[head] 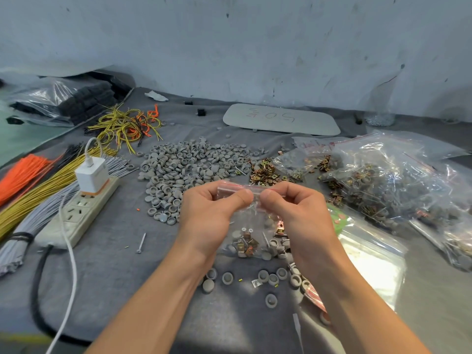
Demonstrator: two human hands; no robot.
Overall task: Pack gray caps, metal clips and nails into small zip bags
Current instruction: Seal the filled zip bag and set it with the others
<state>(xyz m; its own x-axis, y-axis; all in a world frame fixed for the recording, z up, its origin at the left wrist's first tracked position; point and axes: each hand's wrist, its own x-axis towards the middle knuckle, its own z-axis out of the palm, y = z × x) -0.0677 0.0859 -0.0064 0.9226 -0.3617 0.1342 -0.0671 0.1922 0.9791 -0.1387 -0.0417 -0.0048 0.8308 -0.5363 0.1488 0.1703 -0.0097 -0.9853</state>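
**Both your hands pinch the top of a small zip bag (255,226) over the gray cloth (115,277).**
Head view: your left hand (212,208) and right hand (293,208) each pinch the bag's red zip strip between thumb and curled fingers, thumbs nearly touching. The bag hangs between your wrists, with caps, clips and nails lying in its bottom. Beyond your hands lies the pile of gray caps (189,169), with the loose metal clips (265,172) just right of it. A single screw (141,242) lies left of your left wrist, near the power strip (84,210).
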